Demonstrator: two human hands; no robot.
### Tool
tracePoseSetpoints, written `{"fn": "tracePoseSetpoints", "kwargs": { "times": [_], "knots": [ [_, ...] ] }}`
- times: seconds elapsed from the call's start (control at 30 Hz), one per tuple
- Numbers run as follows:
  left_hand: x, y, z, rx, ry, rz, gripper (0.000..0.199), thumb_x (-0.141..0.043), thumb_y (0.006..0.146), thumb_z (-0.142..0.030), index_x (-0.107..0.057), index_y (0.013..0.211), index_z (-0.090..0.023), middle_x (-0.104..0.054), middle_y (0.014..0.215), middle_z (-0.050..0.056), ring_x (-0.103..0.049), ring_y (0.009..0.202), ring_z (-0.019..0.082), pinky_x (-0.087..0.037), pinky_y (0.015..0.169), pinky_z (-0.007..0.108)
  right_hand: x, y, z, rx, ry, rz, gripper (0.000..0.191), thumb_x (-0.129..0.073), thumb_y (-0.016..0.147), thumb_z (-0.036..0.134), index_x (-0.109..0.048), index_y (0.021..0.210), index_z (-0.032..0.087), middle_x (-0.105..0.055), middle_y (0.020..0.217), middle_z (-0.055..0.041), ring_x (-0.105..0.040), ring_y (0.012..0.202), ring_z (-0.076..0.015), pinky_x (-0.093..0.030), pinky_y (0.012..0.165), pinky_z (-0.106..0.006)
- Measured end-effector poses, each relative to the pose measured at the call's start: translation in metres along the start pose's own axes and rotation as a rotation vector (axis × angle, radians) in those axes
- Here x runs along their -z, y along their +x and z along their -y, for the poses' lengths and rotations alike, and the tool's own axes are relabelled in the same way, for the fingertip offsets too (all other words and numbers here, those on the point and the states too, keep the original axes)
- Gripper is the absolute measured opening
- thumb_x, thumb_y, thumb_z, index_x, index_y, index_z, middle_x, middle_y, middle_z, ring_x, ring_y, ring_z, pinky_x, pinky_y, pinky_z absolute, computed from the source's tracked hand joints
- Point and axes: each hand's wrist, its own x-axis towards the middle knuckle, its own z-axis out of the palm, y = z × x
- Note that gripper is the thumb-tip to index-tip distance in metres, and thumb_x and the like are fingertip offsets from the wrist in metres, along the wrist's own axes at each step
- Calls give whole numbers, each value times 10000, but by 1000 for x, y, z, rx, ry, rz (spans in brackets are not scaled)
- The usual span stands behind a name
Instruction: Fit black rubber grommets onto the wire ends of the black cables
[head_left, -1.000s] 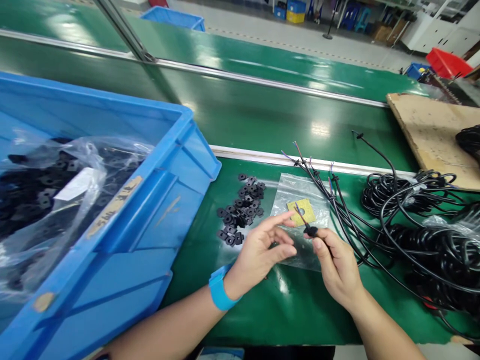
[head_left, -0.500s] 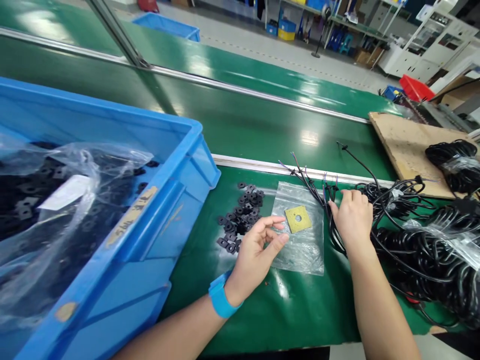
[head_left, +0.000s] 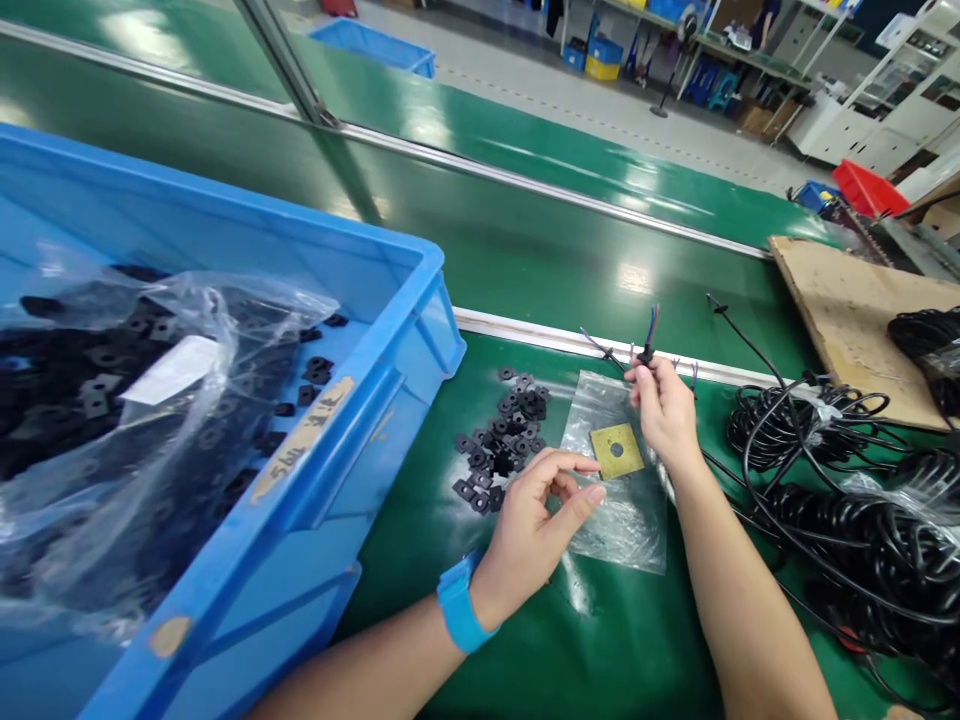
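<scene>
My right hand [head_left: 664,405] pinches the end of a black cable [head_left: 646,355], whose coloured wires point upward from the fingers. Below and left of it lies a yellow square plate [head_left: 604,452] with a round hole, on a clear plastic bag [head_left: 630,530]. My left hand [head_left: 544,510], with a blue band on its wrist, hovers at the plate's lower left edge. Its thumb and forefinger are apart, with nothing seen between them; the other fingers curl in. Just beyond that hand is a pile of small black pieces with holes [head_left: 502,430].
A large blue bin [head_left: 375,370] on the left holds many black pieces in clear plastic. Coiled black cables [head_left: 847,550] fill the right side, below a brown board [head_left: 840,310]. A white rail [head_left: 525,331] crosses the green table behind the bag.
My right hand has lifted a cable end from the bunch and brought it left, over the bag's upper edge. My left hand stays beside the yellow plate. The whole view has shifted slightly.
</scene>
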Motion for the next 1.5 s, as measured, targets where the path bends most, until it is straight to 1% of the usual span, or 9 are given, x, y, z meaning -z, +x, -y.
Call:
{"fn": "tracePoseSetpoints", "kwargs": {
  "times": [0.13, 0.23, 0.93, 1.1, 1.2, 1.27, 1.33, 1.4, 1.5],
  "knots": [
    [0, -1, 1, 6, 13, 5, 181, -687, 938, -349, -707, 1061, -218, -575, 848, 0, -582, 739, 117, -493, 696, 246, 10, -29, 22, 27, 117, -2, 314, -425, 1064, 409, -675, 1094, 221, -562, 701, 34, -511, 597, -118, -397, 613, -251],
    [1, -2, 2, 13, 33, 5, 168, -689, 940, -343, -708, 1061, -228, -577, 842, -4, -579, 735, 110, -490, 685, 233, 12, -37, 32, 57, 137, -7, 313, -425, 1068, 384, -684, 1046, 210, -536, 692, 36, -468, 572, -106, -377, 591, -251],
    [4, -2, 0, 52, 77, 24, 188, -679, 949, -386, -707, 1056, -234, -549, 841, -3, -546, 686, 109, -467, 632, 241, 17, -34, 35, -23, 244, 6, 363, -408, 1064, 455, -707, 1108, 253, -556, 750, 5, -519, 646, -138, -440, 659, -300],
    [3, -2, 0, 49, 84, 28, 176, -674, 954, -381, -706, 1055, -241, -532, 812, -12, -536, 678, 107, -454, 626, 240, 16, -36, 35, -28, 262, 5, 378, -396, 1065, 474, -694, 1129, 250, -523, 714, 12, -480, 600, -133, -425, 627, -301],
    [3, -2, 0, 49, 86, 25, 180, -671, 955, -382, -705, 1056, -237, -532, 805, -11, -535, 679, 111, -453, 626, 243, 13, -38, 31, -21, 211, -193, 379, -368, 1065, 472, -642, 1204, 251, -534, 762, -11, -486, 609, -151, -427, 614, -318],
    [2, -2, 0, 45, 86, 21, 180, -671, 954, -380, -705, 1055, -235, -532, 802, -9, -538, 684, 114, -451, 626, 244, 11, -37, 25, 3, 91, -399, 423, -335, 1062, 457, -542, 1357, 236, -583, 917, -71, -567, 741, -195, -481, 690, -356],
    [2, -1, 0, 42, 83, 18, 182, -671, 952, -380, -706, 1054, -233, -536, 811, -5, -542, 689, 117, -449, 629, 247, 8, -33, 17, 31, -76, -493, 499, -294, 1058, 418, -406, 1489, 194, -590, 1095, -145, -601, 947, -252, -509, 817, -409],
    [2, -1, 0, 47, 78, 19, 188, -671, 951, -385, -708, 1049, -229, -537, 814, -1, -541, 685, 121, -447, 628, 253, 6, -25, 6, 55, -264, -399, 521, -288, 1050, 369, -378, 1514, 150, -590, 1183, -190, -577, 1071, -295, -487, 908, -455],
    [2, 0, 0, 57, 74, 25, 190, -666, 951, -394, -711, 1035, -230, -523, 794, -1, -531, 675, 128, -440, 623, 261, 3, -12, -10, 58, -583, -72, 456, -376, 1022, 305, -525, 1414, 126, -628, 1187, -203, -560, 1086, -345, -445, 898, -483]
  ]
}}
